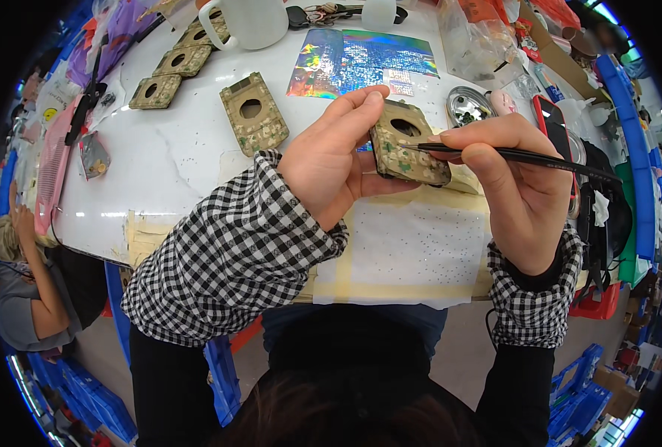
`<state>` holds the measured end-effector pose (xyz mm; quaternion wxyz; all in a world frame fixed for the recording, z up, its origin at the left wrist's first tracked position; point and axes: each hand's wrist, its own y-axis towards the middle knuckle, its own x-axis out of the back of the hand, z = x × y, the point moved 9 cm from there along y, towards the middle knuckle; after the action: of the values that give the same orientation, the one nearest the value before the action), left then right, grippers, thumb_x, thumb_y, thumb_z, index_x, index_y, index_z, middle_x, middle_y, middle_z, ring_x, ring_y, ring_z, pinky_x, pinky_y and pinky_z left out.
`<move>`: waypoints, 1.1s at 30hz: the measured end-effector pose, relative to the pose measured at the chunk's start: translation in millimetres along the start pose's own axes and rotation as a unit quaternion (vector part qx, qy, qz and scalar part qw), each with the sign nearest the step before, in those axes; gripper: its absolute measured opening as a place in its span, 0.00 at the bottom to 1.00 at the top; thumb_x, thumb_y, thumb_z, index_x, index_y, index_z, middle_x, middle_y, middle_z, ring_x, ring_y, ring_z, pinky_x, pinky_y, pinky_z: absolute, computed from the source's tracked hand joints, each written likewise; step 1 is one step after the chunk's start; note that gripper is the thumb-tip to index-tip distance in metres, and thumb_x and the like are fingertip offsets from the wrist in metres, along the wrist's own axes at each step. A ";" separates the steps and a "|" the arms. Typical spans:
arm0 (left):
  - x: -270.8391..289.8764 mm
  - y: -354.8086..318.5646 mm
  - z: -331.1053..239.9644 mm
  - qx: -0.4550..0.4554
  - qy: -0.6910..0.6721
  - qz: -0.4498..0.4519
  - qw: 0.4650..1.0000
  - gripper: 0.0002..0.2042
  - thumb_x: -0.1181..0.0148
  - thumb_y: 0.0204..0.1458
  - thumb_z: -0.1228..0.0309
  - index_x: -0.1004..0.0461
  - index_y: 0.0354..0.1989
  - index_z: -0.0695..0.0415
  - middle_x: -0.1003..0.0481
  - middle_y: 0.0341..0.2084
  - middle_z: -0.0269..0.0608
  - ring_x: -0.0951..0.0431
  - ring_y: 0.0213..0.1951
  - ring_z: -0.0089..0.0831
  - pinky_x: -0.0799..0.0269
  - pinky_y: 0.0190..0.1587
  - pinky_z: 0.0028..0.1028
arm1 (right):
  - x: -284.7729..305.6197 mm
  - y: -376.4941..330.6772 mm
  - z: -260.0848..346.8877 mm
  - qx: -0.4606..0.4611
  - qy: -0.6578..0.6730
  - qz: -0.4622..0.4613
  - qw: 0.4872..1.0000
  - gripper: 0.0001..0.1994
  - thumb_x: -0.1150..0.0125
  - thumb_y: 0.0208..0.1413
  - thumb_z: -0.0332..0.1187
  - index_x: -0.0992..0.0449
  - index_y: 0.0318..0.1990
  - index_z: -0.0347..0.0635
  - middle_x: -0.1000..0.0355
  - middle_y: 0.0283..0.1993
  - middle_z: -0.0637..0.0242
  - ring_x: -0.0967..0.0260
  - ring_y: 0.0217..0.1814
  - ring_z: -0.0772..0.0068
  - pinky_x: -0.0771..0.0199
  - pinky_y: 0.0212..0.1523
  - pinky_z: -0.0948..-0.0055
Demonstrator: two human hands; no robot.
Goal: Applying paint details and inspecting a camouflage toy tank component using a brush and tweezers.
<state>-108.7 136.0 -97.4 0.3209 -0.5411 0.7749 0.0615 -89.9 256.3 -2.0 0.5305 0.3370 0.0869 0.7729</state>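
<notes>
My left hand (335, 153) holds a camouflage-patterned model tank hull (404, 158) by its edges, tilted above the table. Its upper face has a round hole. Between the thumb and fingers of my right hand (517, 179) is a pair of black tweezers (528, 154), the fine tip at the hull's face just below the hole. Whether the tip grips anything is too small to tell. To the left of my left hand, a similar hull (253, 113) lies on the table. Below both hands, a white sheet (413, 249) dotted with tiny dark specks is taped down.
Several more camouflage hulls (155, 92) lie in a row at the far left, near a white mug (255, 22). Shiny holographic film (312, 63) lies at the back. A round clear dish (469, 105) and a phone (551, 119) are at right. Another person (36, 294) sits left.
</notes>
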 end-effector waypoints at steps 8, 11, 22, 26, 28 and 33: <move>-0.3 0.5 -0.6 -0.001 -0.004 0.006 1.000 0.26 0.60 0.64 0.58 0.53 0.65 0.59 0.41 0.56 0.47 0.29 0.51 0.41 0.27 0.52 0.42 | 0.1 0.3 -0.1 0.006 0.000 0.004 1.000 0.07 0.45 0.59 0.27 0.24 0.39 0.30 0.24 0.37 0.61 0.28 0.39 0.77 0.30 0.43 0.79; 0.0 0.4 -0.8 -0.002 0.000 0.005 1.000 0.26 0.60 0.64 0.58 0.52 0.65 0.59 0.41 0.56 0.47 0.28 0.51 0.41 0.27 0.52 0.42 | -0.6 0.0 0.2 0.012 0.001 0.003 1.000 0.07 0.45 0.59 0.26 0.25 0.39 0.30 0.24 0.38 0.60 0.28 0.39 0.77 0.30 0.43 0.79; -1.3 0.2 -1.4 -0.003 -0.007 0.011 1.000 0.26 0.60 0.64 0.59 0.53 0.65 0.59 0.40 0.56 0.47 0.28 0.51 0.42 0.27 0.52 0.43 | -1.1 -0.2 0.8 0.012 0.002 0.002 1.000 0.07 0.45 0.59 0.26 0.25 0.39 0.30 0.24 0.38 0.59 0.28 0.40 0.76 0.30 0.43 0.79; 2.2 -0.5 0.6 -0.002 0.007 -0.037 0.999 0.21 0.62 0.64 0.56 0.42 0.60 0.53 0.29 0.48 0.41 0.24 0.46 0.30 0.22 0.46 0.32 | -1.6 0.2 0.8 0.014 0.004 0.003 1.000 0.07 0.45 0.59 0.26 0.25 0.39 0.30 0.24 0.38 0.59 0.28 0.40 0.76 0.30 0.43 0.79; 3.1 -0.7 1.3 0.003 0.011 -0.049 0.999 0.20 0.62 0.64 0.56 0.42 0.60 0.53 0.29 0.48 0.41 0.24 0.46 0.30 0.22 0.46 0.32 | -1.4 0.7 0.9 0.015 0.006 0.005 1.000 0.07 0.45 0.59 0.26 0.25 0.39 0.30 0.24 0.38 0.59 0.28 0.40 0.76 0.30 0.43 0.79; 2.5 -1.1 0.5 0.002 0.013 -0.048 0.999 0.21 0.62 0.64 0.56 0.42 0.59 0.53 0.28 0.47 0.41 0.23 0.45 0.30 0.23 0.46 0.32 | -1.1 0.1 1.8 0.007 0.004 0.008 1.000 0.08 0.45 0.59 0.27 0.25 0.39 0.30 0.24 0.38 0.59 0.28 0.39 0.76 0.30 0.43 0.79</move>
<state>-108.0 133.8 -98.9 0.3149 -0.5775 0.7523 0.0375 -88.6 254.9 -1.1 0.5220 0.3383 0.0917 0.7776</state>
